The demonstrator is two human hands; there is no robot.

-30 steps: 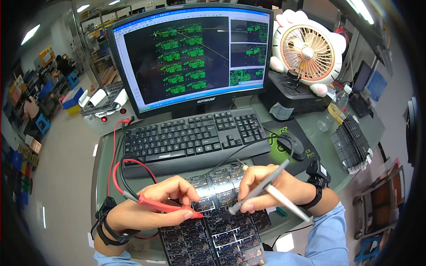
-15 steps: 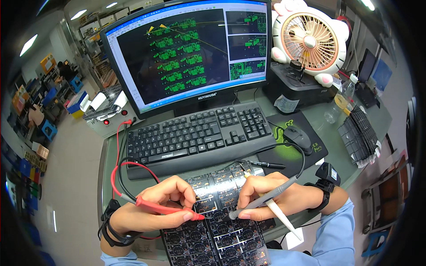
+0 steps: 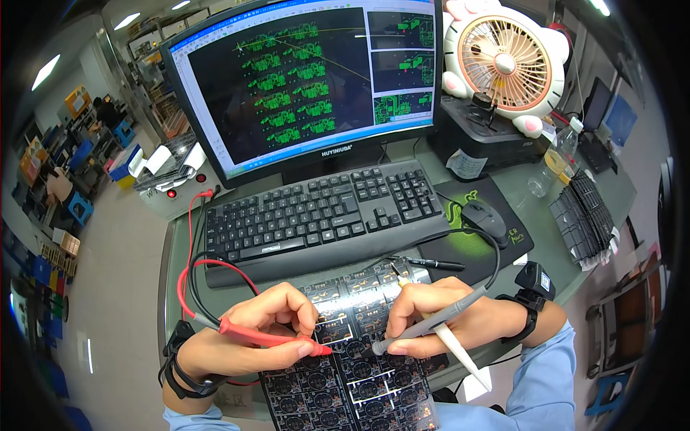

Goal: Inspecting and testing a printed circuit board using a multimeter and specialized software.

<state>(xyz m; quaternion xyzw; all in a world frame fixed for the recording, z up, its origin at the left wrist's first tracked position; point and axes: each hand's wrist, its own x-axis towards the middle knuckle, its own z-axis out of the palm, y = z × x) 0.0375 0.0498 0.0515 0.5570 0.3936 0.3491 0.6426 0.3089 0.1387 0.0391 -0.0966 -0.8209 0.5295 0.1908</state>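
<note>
A dark panel of circuit boards (image 3: 316, 399) lies tilted at the desk's front edge, below the keyboard. My left hand (image 3: 262, 327) is closed round a red test probe (image 3: 251, 334), its tip at the panel's middle. Pinched in my right hand (image 3: 438, 323) is a grey test probe (image 3: 431, 321), its tip close to the red one's on the same panel. A white pen-like tool (image 3: 460, 353) is also tucked in my right hand, its thin point showing beyond the fingers. Whether the tips touch the copper is too small to tell.
Behind the panel are a black keyboard (image 3: 316, 215), a monitor (image 3: 215, 93) with green board layouts, and a mouse (image 3: 483, 219) on its mat (image 3: 460, 248). A black pen (image 3: 435, 264), a bottle (image 3: 564, 147), stacked dark boards (image 3: 586, 212) and a fan (image 3: 535, 72) stand rightward. Probe cables (image 3: 190, 244) loop from a box (image 3: 169, 197).
The view has shifted very slightly. On the monitor, the yellow marks at the layout's upper left have changed. Both hands keep their probes at nearly the same spots on the panel.
</note>
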